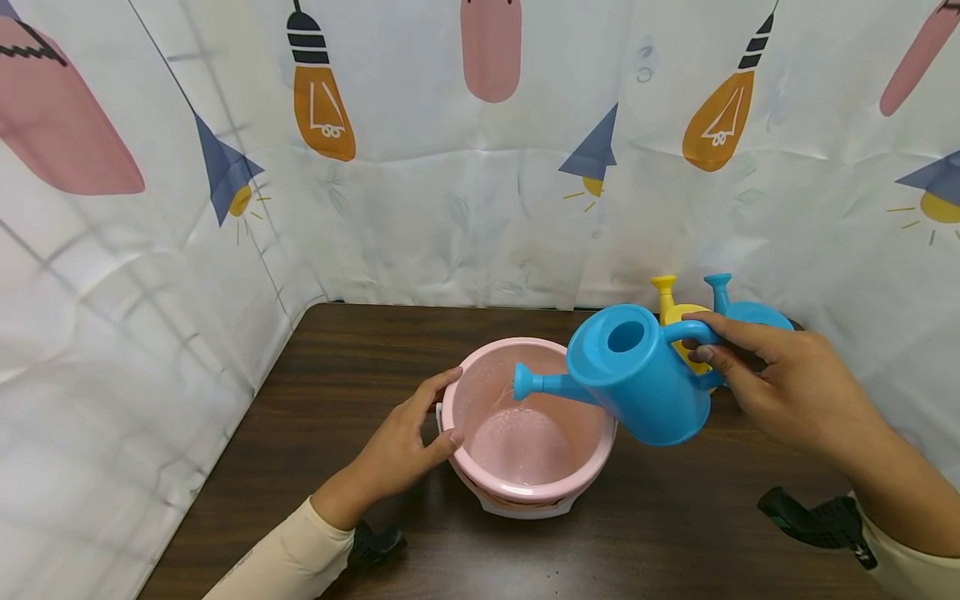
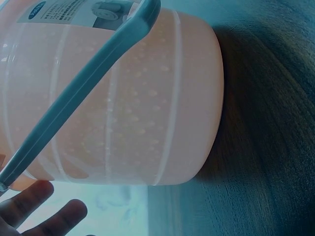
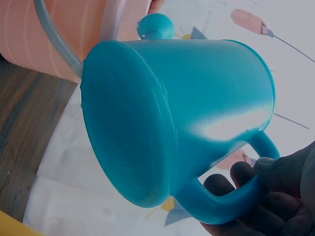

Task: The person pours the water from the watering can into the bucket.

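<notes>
My right hand [image 1: 795, 383] grips the handle of a blue watering can [image 1: 637, 375], tilted with its spout over a pink bucket [image 1: 525, 492]. Thin streams of water leave the spout and fall into the bucket, where shallow water [image 1: 521, 446] ripples on the bottom. On the bucket's left rim rest the thumb and a fingertip of my left hand [image 1: 405, 442], the fingers fairly straight. Seen from the left wrist, the bucket wall [image 2: 142, 98] carries a grey handle [image 2: 74, 103] hanging down. The right wrist view shows the can's wet base [image 3: 123, 128].
Behind the right hand stand a yellow watering can [image 1: 665, 293] and another blue watering can [image 1: 757, 313]. A dark wooden table [image 1: 345, 367] lies under everything. Patterned white sheets [image 1: 450, 225] hang at the back and sides.
</notes>
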A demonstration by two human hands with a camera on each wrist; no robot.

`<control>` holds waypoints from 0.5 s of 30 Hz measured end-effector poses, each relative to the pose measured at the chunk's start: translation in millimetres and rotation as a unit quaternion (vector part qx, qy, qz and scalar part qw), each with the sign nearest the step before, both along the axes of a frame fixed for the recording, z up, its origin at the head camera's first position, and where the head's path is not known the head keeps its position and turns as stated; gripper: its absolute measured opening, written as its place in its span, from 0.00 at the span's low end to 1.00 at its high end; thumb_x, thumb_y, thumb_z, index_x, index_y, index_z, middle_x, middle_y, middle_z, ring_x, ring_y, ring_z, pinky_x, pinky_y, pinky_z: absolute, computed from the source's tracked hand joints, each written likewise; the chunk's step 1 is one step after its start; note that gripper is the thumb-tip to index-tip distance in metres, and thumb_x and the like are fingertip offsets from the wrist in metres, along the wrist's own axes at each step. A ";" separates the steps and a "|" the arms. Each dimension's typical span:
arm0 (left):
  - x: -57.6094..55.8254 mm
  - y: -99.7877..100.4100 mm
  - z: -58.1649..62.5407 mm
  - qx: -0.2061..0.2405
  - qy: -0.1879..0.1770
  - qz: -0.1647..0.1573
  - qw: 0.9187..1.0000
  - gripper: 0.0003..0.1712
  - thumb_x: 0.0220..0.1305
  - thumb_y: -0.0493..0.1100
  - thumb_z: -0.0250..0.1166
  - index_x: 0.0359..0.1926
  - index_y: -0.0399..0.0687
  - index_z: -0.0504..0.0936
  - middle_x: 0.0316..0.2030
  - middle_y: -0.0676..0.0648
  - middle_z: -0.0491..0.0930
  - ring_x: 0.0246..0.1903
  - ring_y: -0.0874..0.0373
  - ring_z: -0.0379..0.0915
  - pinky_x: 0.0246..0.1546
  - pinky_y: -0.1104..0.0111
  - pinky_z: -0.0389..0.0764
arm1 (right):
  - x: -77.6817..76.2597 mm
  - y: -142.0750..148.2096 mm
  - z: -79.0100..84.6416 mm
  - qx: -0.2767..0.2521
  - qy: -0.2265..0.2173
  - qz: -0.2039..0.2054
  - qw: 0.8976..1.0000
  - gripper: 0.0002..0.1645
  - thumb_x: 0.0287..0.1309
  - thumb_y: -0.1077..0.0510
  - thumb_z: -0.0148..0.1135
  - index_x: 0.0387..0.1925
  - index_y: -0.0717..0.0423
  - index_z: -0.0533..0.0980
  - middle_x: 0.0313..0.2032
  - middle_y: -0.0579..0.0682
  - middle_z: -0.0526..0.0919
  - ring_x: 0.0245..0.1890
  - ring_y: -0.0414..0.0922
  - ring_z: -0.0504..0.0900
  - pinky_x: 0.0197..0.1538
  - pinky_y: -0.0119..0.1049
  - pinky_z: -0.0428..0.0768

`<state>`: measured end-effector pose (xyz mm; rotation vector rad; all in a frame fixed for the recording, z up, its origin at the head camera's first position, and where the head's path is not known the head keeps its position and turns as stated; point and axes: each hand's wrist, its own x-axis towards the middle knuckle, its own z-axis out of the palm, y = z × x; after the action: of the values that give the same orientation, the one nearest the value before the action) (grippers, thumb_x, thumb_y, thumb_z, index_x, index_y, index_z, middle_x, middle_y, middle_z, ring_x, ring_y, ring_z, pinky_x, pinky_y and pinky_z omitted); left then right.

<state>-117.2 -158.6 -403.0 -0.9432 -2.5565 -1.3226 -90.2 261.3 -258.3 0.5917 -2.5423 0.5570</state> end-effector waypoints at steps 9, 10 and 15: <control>0.1 0.6 -0.6 0.004 0.009 0.001 1.000 0.41 0.70 0.61 0.60 0.78 0.57 0.59 0.64 0.49 0.75 0.60 0.56 0.74 0.57 0.53 0.76 | 0.3 -0.4 0.3 -0.002 -0.002 -0.001 1.000 0.29 0.52 0.74 0.73 0.58 0.69 0.80 0.40 0.64 0.87 0.29 0.43 0.79 0.24 0.31 0.73; 0.0 0.5 -0.7 0.005 0.011 0.001 1.000 0.41 0.70 0.61 0.60 0.78 0.57 0.59 0.64 0.49 0.76 0.60 0.56 0.74 0.57 0.53 0.76 | 0.3 -0.4 0.3 -0.003 -0.002 0.000 1.000 0.29 0.52 0.74 0.73 0.58 0.69 0.80 0.41 0.64 0.87 0.30 0.42 0.79 0.24 0.31 0.72; -0.1 -0.3 -0.3 0.000 0.012 0.001 1.000 0.41 0.71 0.60 0.60 0.78 0.56 0.59 0.64 0.48 0.75 0.60 0.55 0.74 0.57 0.52 0.76 | 0.2 -0.3 0.0 -0.007 -0.007 0.003 1.000 0.28 0.53 0.74 0.72 0.58 0.70 0.79 0.42 0.65 0.87 0.32 0.40 0.78 0.24 0.31 0.72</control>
<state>-117.4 -158.9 -403.4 -0.9512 -2.5378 -1.3032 -90.0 261.0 -258.3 0.5922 -2.5486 0.5812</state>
